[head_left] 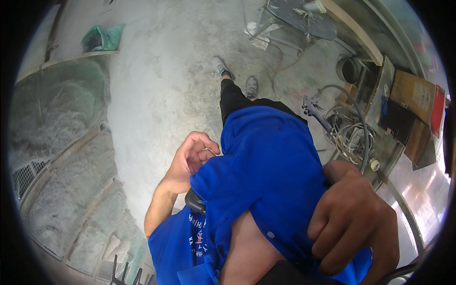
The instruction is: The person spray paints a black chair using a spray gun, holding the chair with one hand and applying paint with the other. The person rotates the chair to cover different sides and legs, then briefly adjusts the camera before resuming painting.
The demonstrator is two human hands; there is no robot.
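Observation:
Beside the front of my blue shirt (273, 156), my left hand (191, 156) is raised with its fingers loosely bent, and nothing shows in them. Its fingertips come close to the cloth; whether they touch I cannot tell. A small black rounded object (195, 201) sits against the shirt by my left wrist. Large and near at the lower right, my right hand (354, 216) is closed, knuckles up, over the right side of the shirt. Its palm is hidden, so what it holds, if anything, cannot be made out.
A dusty concrete floor (156, 95) lies around my shoes (251, 87). Coiled cables (354, 142) and a grey hose-ended tool (316, 114) lie at right, near wooden boxes (413, 92). Dusty panels (61, 109) stand at left, a green sack (103, 38) beyond, a dark stool (304, 19) ahead.

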